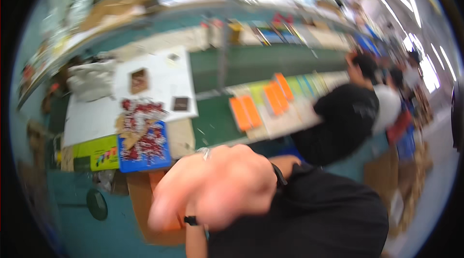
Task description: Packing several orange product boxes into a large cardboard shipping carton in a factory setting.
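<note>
Right hand [217,188] is passing blurred close under the camera, fingers loosely together and pointing down-left, holding nothing visible. Left hand is not appearing. Nearest is the blue tray [145,149] of red-and-white small parts on the bench; steadying the head would help aiming.

It was a factory floor — a long green conveyor belt [270,62] ran past worktables; orange packs [261,103] lay sorted; seated workers [348,113] lined it — cardboard [145,200] lay about.
</note>
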Tool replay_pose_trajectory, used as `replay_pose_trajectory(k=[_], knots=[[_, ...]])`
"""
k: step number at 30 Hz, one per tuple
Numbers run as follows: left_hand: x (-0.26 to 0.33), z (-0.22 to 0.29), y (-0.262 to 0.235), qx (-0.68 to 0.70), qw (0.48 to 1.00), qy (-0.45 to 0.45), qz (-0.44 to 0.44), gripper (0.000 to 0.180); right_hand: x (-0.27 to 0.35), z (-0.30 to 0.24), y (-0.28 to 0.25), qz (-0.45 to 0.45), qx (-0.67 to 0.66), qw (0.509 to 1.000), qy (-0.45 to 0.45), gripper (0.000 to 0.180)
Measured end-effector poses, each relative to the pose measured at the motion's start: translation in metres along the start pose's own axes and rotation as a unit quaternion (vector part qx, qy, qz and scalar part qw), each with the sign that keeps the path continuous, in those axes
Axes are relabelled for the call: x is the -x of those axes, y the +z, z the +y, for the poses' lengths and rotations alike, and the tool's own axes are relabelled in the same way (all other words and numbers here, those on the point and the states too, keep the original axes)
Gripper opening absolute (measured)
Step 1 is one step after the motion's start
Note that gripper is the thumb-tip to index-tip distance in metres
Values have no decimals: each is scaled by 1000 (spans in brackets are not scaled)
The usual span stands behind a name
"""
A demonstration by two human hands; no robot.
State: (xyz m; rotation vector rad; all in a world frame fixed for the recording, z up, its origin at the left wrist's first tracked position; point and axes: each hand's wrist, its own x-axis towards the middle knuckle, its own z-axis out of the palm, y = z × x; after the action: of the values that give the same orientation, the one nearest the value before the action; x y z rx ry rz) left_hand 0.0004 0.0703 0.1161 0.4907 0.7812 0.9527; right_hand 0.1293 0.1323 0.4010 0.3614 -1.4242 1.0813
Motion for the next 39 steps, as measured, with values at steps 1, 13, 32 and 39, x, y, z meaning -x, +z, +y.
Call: replay_pose_trajectory(k=[1, 13, 32, 39], knots=[[-7, -14, -21, 6, 1000, -14, -13, 36, -1, -7, -3, -32, 11, 994, -102, 28], [-181, 40, 46, -212, 965, -112, -106, 34, 91, -102, -135, 159, 313, 936, 17, 20], [-391, -49, 77, -667, 726, -165, 18, 55, 364, -62, -558, 298, 725, 357, 509, 59], [-399, -72, 68, -603, 784, -136, 59, 46, 427, -82, -622, 330, 500, 432, 674, 54]])
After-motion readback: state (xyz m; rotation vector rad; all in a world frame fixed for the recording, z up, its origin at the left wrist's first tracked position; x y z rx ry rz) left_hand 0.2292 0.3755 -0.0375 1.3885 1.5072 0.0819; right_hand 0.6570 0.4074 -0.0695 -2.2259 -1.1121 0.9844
